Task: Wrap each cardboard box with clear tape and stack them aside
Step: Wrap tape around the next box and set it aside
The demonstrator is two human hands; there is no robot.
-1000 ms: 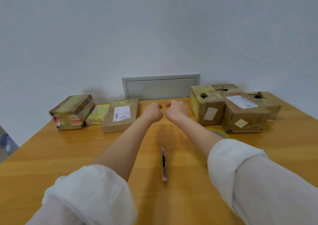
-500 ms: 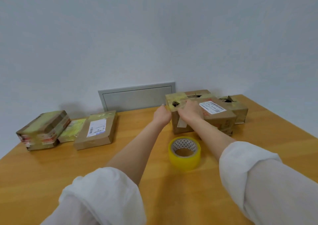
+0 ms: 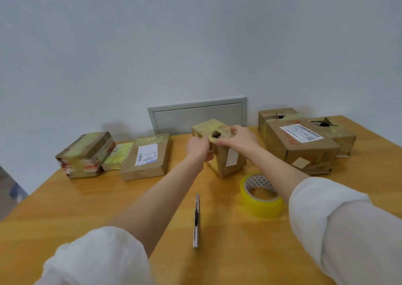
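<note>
Your wooden table (image 3: 87, 208) carries everything, so use its bare middle as your work spot. At the far right stands the large labelled box (image 3: 304, 152), with two torn-topped boxes (image 3: 276, 115) close behind it. At the far left lie the taped stack (image 3: 87, 152), a thin packet (image 3: 117, 157) and the flat labelled box (image 3: 148, 158), side by side; that looks like your finished pile.

The small box (image 3: 224, 165) is between the two groups, near the wall, tilted so one corner points at you. Both your hands are clamped on it: your left hand (image 3: 199, 148) grips its left side, and your right hand (image 3: 240, 138) curls over the top beside a ragged hole. I judge you are bringing it in to wrap.

Set it down flat and square in front of you, clear of the tape roll (image 3: 261, 195) just to its right. Lay the first band across that hole so the torn flaps are pressed shut, and hold the box firmly with one hand while you pull tape. The utility knife (image 3: 196, 219) lies near you, narrow end towards the box; mind your forearm beside it
</note>
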